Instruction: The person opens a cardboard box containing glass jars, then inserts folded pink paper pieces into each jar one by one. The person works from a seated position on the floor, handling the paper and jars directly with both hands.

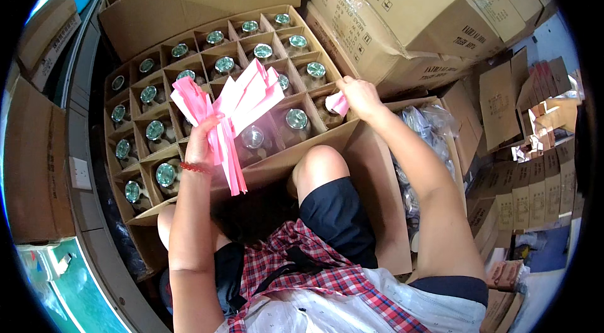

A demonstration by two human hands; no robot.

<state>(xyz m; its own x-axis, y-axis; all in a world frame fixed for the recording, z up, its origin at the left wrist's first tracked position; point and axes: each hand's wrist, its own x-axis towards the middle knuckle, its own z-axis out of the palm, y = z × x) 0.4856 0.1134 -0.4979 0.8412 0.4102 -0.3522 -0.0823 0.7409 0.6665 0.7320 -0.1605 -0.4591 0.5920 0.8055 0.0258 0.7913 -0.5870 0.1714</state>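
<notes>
In my left hand (202, 142) is a bundle of pink paper strips (251, 97), fanned out above my fist and hanging below it. My right hand (360, 97) pinches a single pink strip (338, 103) over a compartment at the right edge of a divided cardboard box (280, 165). Glass bottles with round, shiny tops stand upright in the compartments, among them a bottle (296, 119) close in front of me. The bundle covers several compartments in the middle. Whether the single strip touches glass, I cannot tell.
Large sealed cartons (402, 12) are stacked behind on the right. Beside my right forearm, an open carton (377, 197) holds plastic-wrapped items (421, 138). Another divided carton (201, 2) stands behind the bottles. A tall carton (38, 163) stands at the left.
</notes>
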